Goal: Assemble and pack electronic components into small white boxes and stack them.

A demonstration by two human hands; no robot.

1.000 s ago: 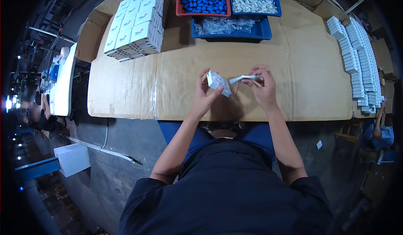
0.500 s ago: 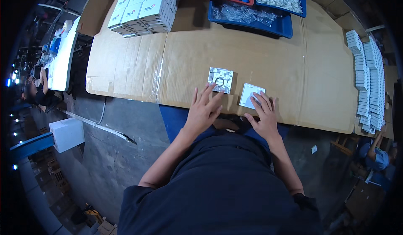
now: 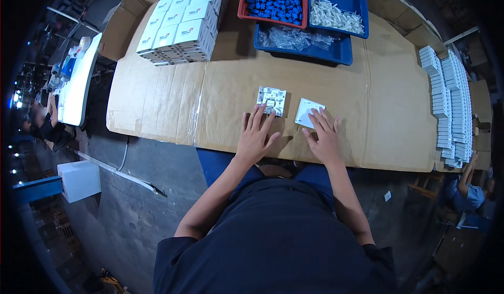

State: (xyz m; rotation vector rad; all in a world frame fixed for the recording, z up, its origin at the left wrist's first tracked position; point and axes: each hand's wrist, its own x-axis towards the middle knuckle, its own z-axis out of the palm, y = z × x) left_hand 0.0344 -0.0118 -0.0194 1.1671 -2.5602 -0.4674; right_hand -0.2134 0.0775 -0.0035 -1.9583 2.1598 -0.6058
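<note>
Near the front edge of the cardboard-covered table lies a square white plastic housing (image 3: 272, 101), its detailed inner side up with a dark ring shape in it. My left hand (image 3: 255, 137) rests at its near edge, fingers spread and fingertips touching it. To its right is a flat square white cover plate (image 3: 304, 113), smooth face up and slightly turned. Fingertips of my right hand (image 3: 324, 139) lie on the right part of this plate, fingers apart. Neither hand grips anything.
A stack of white boxes (image 3: 193, 31) stands at the back left. Behind the pieces are a red tray (image 3: 304, 23) of blue parts, a blue tray (image 3: 342, 30) of white plugs and a blue tray (image 3: 344, 58) of clear bags. White plates (image 3: 442, 110) stand stacked at right.
The view has shifted, so the trays and box stack show more fully. My hands stay at the same two pieces, the left fingers now spread flatter.
</note>
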